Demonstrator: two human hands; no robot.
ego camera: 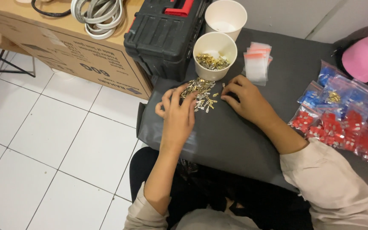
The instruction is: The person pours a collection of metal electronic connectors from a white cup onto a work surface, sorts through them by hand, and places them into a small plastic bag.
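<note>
A loose pile of small brass-coloured metal terminals lies on a dark grey mat. My left hand rests palm down at the pile's left edge, fingers spread over the pieces. My right hand sits just to the right of the pile, its fingertips curled and touching the mat beside one small piece; whether it pinches a piece is hidden. Behind the pile stands a white paper cup holding more of the brass terminals.
A second white cup and a black toolbox stand at the back. Empty small zip bags lie right of the cups. Filled blue and red bags are heaped at right, below a pink rounded object. A cardboard box is at left.
</note>
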